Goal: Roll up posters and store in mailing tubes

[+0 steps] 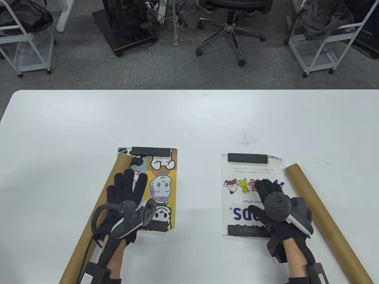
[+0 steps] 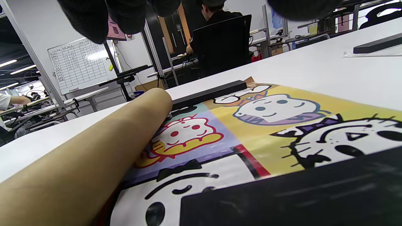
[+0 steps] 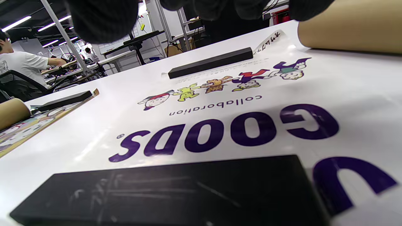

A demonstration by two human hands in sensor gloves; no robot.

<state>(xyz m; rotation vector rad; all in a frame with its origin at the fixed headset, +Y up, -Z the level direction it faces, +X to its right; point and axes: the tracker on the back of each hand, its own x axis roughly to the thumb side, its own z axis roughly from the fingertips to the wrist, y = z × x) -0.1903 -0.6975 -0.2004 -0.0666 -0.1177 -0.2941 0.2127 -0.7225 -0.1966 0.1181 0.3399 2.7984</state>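
Note:
A colourful cartoon poster (image 1: 161, 189) (image 2: 282, 125) lies flat at the left, held down by a black bar (image 1: 151, 151) at its far edge and another at its near edge (image 1: 155, 225). My left hand (image 1: 127, 192) lies over it with fingers spread straight. A brown mailing tube (image 1: 97, 219) (image 2: 78, 157) lies along its left side. A white poster (image 1: 242, 189) (image 3: 220, 125) printed "GOODS" lies at the right under two black bars (image 1: 247, 158) (image 3: 176, 188). My right hand (image 1: 266, 192) rests flat on it. A second tube (image 1: 322, 213) (image 3: 351, 25) lies to its right.
The white table (image 1: 189, 118) spreads wide beyond the posters. Past its far edge stand an office chair (image 1: 234, 26) and wire racks (image 1: 322, 44). In the wrist views, people sit at other desks in the background.

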